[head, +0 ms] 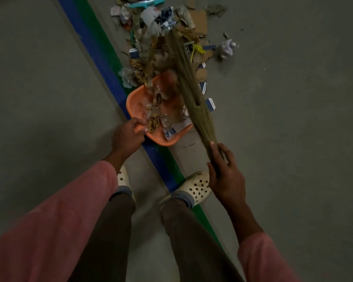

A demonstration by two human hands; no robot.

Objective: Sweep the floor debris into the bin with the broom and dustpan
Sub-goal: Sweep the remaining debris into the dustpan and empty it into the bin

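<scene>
Overhead, head view only. Much of the far field is soft with motion blur, and single items in the debris pile (163, 35) are hard to separate: torn cardboard, crumpled paper, clear film and small dark-blue cards can be made out, little else. A teal object (151, 2) is cut off by the top edge.

The left hand (126, 137) has its fingers curled over the near rim of the orange dustpan (133, 99) and grips it. The pan opens away from this hand, toward the pile. Scraps already lie inside it, among them a sheet printed "BA" (171, 132) just right of the fingers.

The right hand (222, 171) is wrapped round the bound end of the grass broom (192, 98). The broom's end below the palm is hidden. From this hand the broom runs up and leftward, crosses the pan's right side and fades into the pile, its tips blurred.

Between the two hands a blue and green floor stripe (95, 49) runs diagonally, passing under the pan. A cream clog (198, 187) sits just left of the right hand.
</scene>
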